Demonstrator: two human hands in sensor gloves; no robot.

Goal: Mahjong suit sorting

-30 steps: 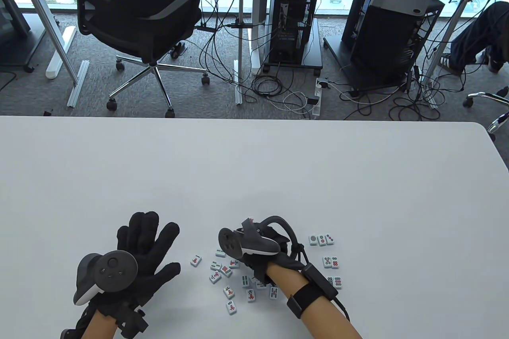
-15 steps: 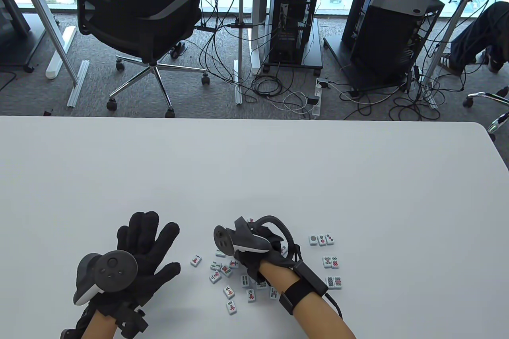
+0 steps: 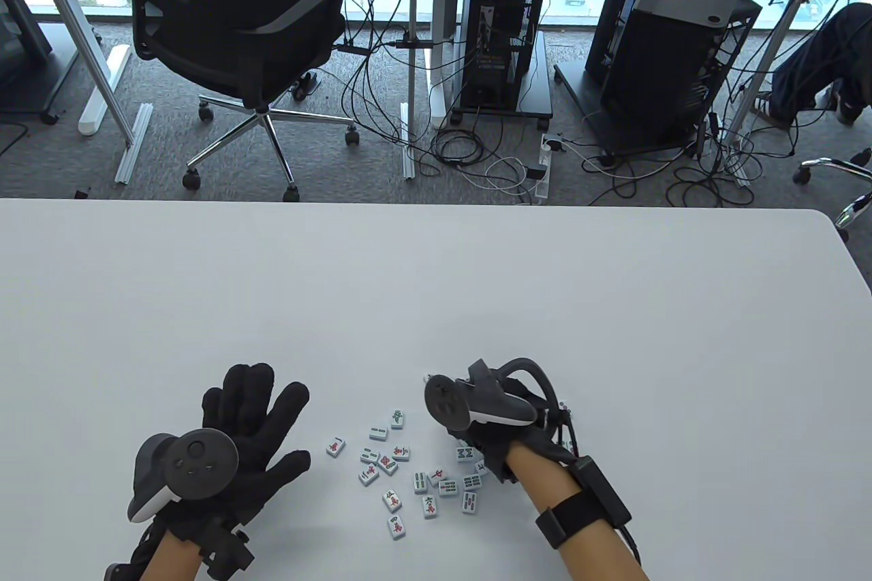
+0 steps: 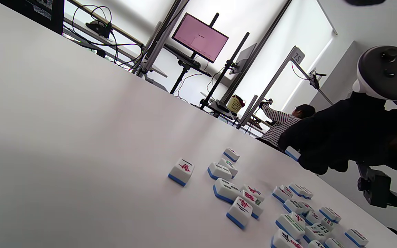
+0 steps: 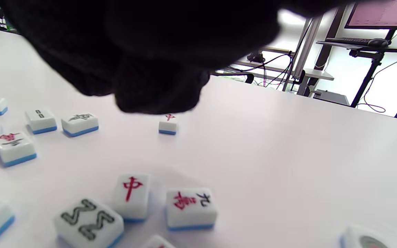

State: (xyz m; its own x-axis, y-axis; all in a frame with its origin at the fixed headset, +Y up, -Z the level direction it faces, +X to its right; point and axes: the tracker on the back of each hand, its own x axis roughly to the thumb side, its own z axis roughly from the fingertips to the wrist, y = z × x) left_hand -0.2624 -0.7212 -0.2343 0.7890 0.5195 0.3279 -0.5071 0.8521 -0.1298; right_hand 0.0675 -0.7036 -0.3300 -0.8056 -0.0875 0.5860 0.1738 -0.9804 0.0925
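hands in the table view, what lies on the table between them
In the table view, loose mahjong tiles lie scattered face up on the white table between the flat left hand and the right hand.

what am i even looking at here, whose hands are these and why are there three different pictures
These are a person's two hands in black sensor gloves, each with a tracker strapped to its back that looks like a game controller. One picture looks down at the white table; the other two come from small cameras on the wrists, low and tilted.

The left hand lies flat and spread on the table, holding nothing. The right hand is curled above a scatter of small white mahjong tiles with blue bases, lying face up. In the left wrist view a tile shows at its fingertips, seemingly pinched. The right wrist view shows tiles close up, among them a red character tile.

The job is sorting tiles by suit.
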